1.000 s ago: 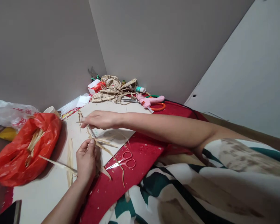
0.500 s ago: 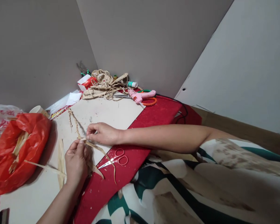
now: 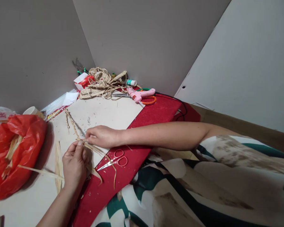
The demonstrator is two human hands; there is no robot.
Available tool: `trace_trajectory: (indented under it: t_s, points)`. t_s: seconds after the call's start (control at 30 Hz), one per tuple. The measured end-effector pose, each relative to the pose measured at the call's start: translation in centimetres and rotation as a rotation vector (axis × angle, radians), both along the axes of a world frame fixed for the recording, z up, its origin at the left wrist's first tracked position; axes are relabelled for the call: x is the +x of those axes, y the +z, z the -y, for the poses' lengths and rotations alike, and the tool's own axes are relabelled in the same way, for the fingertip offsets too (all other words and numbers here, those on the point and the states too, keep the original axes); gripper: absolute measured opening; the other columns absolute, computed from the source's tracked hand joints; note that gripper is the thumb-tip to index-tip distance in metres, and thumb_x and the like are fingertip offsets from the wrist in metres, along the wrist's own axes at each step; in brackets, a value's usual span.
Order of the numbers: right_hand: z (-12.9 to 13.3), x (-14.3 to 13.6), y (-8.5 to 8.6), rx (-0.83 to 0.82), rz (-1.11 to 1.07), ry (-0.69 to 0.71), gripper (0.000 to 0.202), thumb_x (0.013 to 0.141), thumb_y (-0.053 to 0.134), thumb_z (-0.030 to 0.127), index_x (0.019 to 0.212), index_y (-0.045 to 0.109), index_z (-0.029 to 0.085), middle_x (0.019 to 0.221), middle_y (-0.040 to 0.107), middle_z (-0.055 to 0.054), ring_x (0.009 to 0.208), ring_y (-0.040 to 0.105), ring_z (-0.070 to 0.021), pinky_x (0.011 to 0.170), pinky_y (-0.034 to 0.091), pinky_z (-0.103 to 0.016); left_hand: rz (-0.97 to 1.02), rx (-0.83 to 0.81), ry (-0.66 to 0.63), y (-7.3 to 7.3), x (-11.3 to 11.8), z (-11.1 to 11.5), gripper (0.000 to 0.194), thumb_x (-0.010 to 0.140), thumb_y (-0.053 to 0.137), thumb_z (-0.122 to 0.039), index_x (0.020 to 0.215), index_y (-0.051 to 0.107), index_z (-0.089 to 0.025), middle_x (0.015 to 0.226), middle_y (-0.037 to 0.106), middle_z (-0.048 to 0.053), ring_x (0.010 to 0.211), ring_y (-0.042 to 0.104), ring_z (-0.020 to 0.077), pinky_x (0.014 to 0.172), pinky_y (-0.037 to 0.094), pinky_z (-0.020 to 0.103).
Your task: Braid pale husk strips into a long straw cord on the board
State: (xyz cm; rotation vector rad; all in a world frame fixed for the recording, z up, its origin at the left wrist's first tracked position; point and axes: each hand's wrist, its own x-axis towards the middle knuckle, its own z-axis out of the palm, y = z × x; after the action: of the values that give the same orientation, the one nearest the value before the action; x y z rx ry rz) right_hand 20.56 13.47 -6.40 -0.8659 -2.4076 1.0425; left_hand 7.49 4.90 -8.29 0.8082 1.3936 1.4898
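Observation:
My left hand [image 3: 76, 160] pinches the lower end of a braided straw cord [image 3: 73, 126], which lies upward over the pale board [image 3: 104, 112]. Against its fingertips, my right hand [image 3: 101, 136] is closed on the same strands. Loose dry husk strips [image 3: 114, 176] trail from between the hands, down over small red-handled scissors [image 3: 120, 158] on the red cloth [image 3: 101, 196]. A flat husk strip [image 3: 58, 164] lies left of my left hand, and a thin strip [image 3: 38, 170] reaches toward it from the red plastic bag [image 3: 35, 138].
Woven straw pieces [image 3: 97, 89], a pink glue gun [image 3: 142, 93], orange-handled scissors [image 3: 149, 100], a glue stick [image 3: 132, 83], a red box [image 3: 87, 81] and pliers [image 3: 78, 65] line the wall. A paper cup [image 3: 31, 111] stands behind the bag. A black cable [image 3: 171, 97] runs right.
The view has shifted slightly, so everything sits a little further left. My right fingers have moved slightly at the strands; both hands still hold the braid.

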Motion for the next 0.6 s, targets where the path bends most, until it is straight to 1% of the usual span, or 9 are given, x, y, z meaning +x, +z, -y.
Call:
trace_trajectory:
  t_s: [0.1, 0.2, 0.27, 0.37, 0.47, 0.6]
  points:
    - [-0.4, 0.0, 0.2, 0.106, 0.077, 0.032, 0.022, 0.09, 0.044, 0.02, 0.089, 0.064, 0.011, 0.095, 0.068, -0.011, 0.087, 0.058, -0.018, 0.073, 0.037, -0.026, 0.017, -0.015, -0.035, 0.0, -0.2, 0.0, 0.018, 0.076, 0.072, -0.03, 0.076, 0.059, -0.017, 0.044, 0.039, -0.009, 0.034, 0.028, 0.003, 0.033, 0.024, 0.012]
    - [-0.5, 0.2, 0.4, 0.159, 0.132, 0.042, 0.025, 0.09, 0.041, 0.022, 0.089, 0.064, 0.012, 0.094, 0.069, -0.012, 0.084, 0.058, -0.0189, 0.07, 0.037, -0.027, 0.056, -0.042, -0.063, -0.1, -0.4, 0.0, 0.017, 0.075, 0.072, -0.028, 0.078, 0.058, -0.017, 0.045, 0.043, -0.008, 0.034, 0.029, 0.0033, 0.033, 0.023, 0.012]
    - [-0.6, 0.3, 0.6, 0.171, 0.137, 0.052, 0.025, 0.089, 0.041, 0.022, 0.087, 0.064, 0.013, 0.092, 0.068, -0.011, 0.08, 0.056, -0.018, 0.068, 0.036, -0.027, 0.062, -0.053, -0.058, 0.0, -0.4, 0.1, 0.018, 0.074, 0.073, -0.027, 0.08, 0.059, -0.017, 0.045, 0.045, -0.008, 0.034, 0.03, 0.0035, 0.033, 0.024, 0.012]
    - [-0.8, 0.5, 0.9, 0.131, 0.107, 0.082, 0.023, 0.087, 0.043, 0.023, 0.079, 0.062, 0.013, 0.081, 0.065, -0.008, 0.07, 0.05, -0.0146, 0.064, 0.034, -0.026, 0.05, -0.06, -0.049, 0.1, -0.4, 0.0, 0.021, 0.071, 0.075, -0.027, 0.083, 0.06, -0.017, 0.046, 0.049, -0.007, 0.035, 0.031, 0.0033, 0.033, 0.025, 0.011]
    - [-1.3, 0.6, 0.7, 0.056, 0.035, 0.113, 0.026, 0.089, 0.046, 0.026, 0.071, 0.059, 0.012, 0.068, 0.057, -0.002, 0.062, 0.042, -0.0108, 0.062, 0.032, -0.024, 0.036, -0.08, -0.047, 0.3, -0.3, 0.0, 0.022, 0.07, 0.076, -0.027, 0.084, 0.061, -0.017, 0.047, 0.051, -0.006, 0.036, 0.035, 0.0032, 0.035, 0.027, 0.01]
    - [-1.9, 0.5, -0.1, -0.023, -0.057, 0.137, 0.026, 0.089, 0.049, 0.027, 0.071, 0.059, 0.011, 0.062, 0.051, 0.002, 0.06, 0.041, -0.009, 0.06, 0.031, -0.022, 0.019, -0.094, -0.055, 0.2, -0.5, -0.1, 0.02, 0.073, 0.074, -0.026, 0.086, 0.061, -0.018, 0.046, 0.052, -0.005, 0.035, 0.033, 0.0029, 0.035, 0.026, 0.01]
